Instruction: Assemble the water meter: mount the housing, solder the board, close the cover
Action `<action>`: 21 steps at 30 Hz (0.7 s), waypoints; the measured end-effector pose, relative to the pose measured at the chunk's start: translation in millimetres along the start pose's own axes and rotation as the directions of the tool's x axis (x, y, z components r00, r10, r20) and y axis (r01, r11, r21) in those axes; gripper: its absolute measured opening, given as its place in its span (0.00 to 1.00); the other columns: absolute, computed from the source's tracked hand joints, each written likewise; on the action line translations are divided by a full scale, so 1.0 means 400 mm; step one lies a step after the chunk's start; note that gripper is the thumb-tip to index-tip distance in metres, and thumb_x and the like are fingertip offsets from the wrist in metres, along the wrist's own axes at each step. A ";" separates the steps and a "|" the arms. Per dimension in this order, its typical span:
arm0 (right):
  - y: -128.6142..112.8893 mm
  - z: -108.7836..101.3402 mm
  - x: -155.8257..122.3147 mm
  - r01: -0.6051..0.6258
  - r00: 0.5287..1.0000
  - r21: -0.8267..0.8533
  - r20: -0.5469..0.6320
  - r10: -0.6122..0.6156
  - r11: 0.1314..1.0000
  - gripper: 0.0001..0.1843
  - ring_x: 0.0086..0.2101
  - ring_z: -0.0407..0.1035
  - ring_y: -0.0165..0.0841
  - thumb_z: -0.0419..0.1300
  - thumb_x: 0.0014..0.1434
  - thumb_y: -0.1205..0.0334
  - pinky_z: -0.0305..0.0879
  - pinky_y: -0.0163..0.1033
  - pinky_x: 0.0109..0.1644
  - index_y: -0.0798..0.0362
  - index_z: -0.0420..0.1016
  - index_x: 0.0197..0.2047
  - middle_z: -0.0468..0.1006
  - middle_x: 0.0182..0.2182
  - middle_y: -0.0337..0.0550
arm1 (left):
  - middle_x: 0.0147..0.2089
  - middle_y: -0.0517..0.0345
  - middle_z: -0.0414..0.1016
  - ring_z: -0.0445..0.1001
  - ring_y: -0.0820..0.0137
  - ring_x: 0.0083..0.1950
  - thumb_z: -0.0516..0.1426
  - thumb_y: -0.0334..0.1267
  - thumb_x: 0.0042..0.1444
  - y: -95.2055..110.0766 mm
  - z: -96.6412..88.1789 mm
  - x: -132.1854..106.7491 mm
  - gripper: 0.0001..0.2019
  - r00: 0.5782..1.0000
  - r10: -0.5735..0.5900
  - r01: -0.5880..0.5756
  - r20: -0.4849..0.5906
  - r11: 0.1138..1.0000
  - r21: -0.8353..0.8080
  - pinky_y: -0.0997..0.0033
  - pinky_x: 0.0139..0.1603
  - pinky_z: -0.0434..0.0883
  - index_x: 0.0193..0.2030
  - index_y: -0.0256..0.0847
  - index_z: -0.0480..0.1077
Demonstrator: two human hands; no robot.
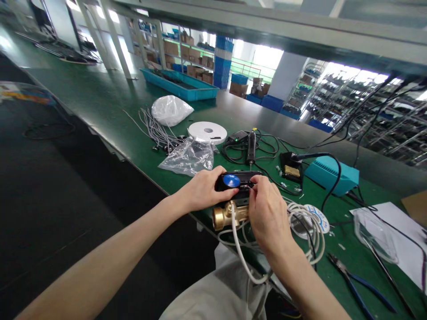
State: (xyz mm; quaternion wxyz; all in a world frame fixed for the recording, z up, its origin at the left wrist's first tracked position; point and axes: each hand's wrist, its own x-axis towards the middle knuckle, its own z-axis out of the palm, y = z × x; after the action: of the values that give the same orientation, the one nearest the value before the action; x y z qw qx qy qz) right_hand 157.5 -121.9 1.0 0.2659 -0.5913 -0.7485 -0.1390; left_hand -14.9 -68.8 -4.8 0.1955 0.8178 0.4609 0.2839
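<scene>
A water meter with a brass threaded body [219, 218] and a black housing [245, 176] is at the bench's front edge. On the housing's left part sits a round blue cap [231, 180]. My left hand [208, 189] is closed around the left end of the housing, thumb in front below the cap. Over the right part, my right hand [268, 206] is closed, thumb and finger pinched together at the housing; whatever is between the fingertips is too small to make out. A white cable [238, 249] hangs in a loop from the meter.
Behind the meter are an electric screwdriver [251, 149], a white reel [207, 132] and plastic bags [190, 158]. To the right stand a soldering stand [292, 171] and a teal soldering station [332, 175]. Blue-handled cutters [358, 282] and coiled cable [318, 240] lie nearer.
</scene>
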 end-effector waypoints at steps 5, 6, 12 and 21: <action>-0.014 0.005 0.004 0.026 0.999 -0.039 -0.025 -0.027 0.999 0.06 0.35 0.65 0.39 0.50 0.61 0.72 0.62 0.40 0.37 0.56 0.64 0.41 0.72 0.34 0.48 | 0.28 0.61 0.68 0.69 0.69 0.28 0.56 0.53 0.52 0.005 -0.003 0.000 0.18 1.000 -0.002 0.002 0.004 1.000 -0.007 0.73 0.28 0.61 0.39 0.39 0.64; -0.015 0.002 0.002 0.037 0.999 -0.055 -0.031 -0.039 0.998 0.05 0.36 0.65 0.39 0.51 0.61 0.71 0.63 0.41 0.37 0.57 0.65 0.41 0.72 0.35 0.49 | 0.27 0.61 0.68 0.68 0.70 0.28 0.56 0.53 0.52 0.004 -0.003 0.000 0.18 1.000 -0.001 0.001 0.006 1.000 -0.006 0.73 0.28 0.61 0.39 0.40 0.64; 0.004 -0.035 -0.029 0.089 0.991 -0.166 -0.079 -0.103 0.982 0.13 0.39 0.63 0.42 0.57 0.58 0.67 0.64 0.44 0.41 0.61 0.67 0.47 0.71 0.40 0.53 | 0.27 0.62 0.67 0.68 0.70 0.28 0.55 0.54 0.53 -0.002 0.000 -0.001 0.18 1.000 0.007 -0.007 0.016 1.000 -0.006 0.74 0.28 0.60 0.39 0.40 0.64; 0.048 -0.028 -0.036 0.151 0.983 -0.063 -0.094 -0.157 0.987 0.08 0.35 0.64 0.37 0.52 0.63 0.67 0.63 0.39 0.36 0.58 0.71 0.38 0.71 0.33 0.48 | 0.28 0.61 0.68 0.68 0.70 0.28 0.55 0.54 0.52 -0.004 -0.001 0.001 0.19 1.000 0.003 -0.003 0.016 1.000 0.015 0.73 0.28 0.62 0.39 0.39 0.64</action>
State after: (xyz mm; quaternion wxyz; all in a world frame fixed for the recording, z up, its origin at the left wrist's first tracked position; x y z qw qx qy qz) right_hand 181.0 -134.3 -0.2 0.2746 -0.5313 -0.7738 -0.2089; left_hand -15.9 -67.5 -5.3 0.1926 0.8222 0.4602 0.2740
